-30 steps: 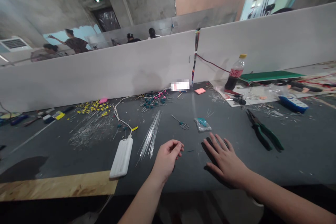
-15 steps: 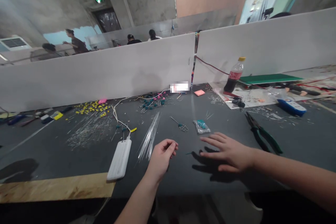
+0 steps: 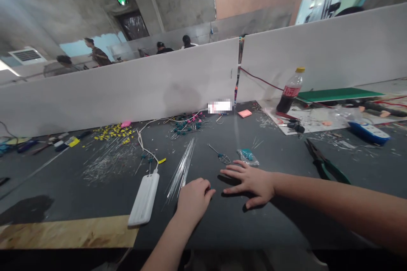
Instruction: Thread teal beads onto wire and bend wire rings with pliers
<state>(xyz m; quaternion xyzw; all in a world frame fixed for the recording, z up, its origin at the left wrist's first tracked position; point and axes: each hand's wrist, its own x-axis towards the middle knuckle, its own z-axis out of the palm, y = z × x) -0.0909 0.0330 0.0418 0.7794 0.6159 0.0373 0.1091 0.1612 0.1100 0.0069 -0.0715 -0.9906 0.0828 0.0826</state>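
Observation:
My left hand (image 3: pixel 194 197) is low over the dark table, fingers curled in and thumb against them. A speck of teal shows at its fingertips, too small to name. Palm down, my right hand (image 3: pixel 251 181) spreads its fingers just above or on the tabletop, holding nothing. Beyond it lies a small clear plastic bag (image 3: pixel 248 157) with teal pieces. A short wire piece with a teal middle and a looped, mesh-like end (image 3: pixel 224 159) is between and beyond the hands. Left of my left hand lies a bundle of straight thin metal wires (image 3: pixel 182 167).
A white power bank (image 3: pixel 144 199) with a cable is at left. Yellow-headed pieces (image 3: pixel 114 132) and teal and pink ones (image 3: pixel 187 125) are heaped behind. Green-handled pliers (image 3: pixel 327 163), a cola bottle (image 3: pixel 290 91) and a blue-and-white device (image 3: pixel 369 132) stand right. A white partition (image 3: pixel 143 89) runs behind.
My right hand has moved left, towards my left hand, which has lowered slightly and turned over. The thin teal sliver that lay between them is no longer visible on the table.

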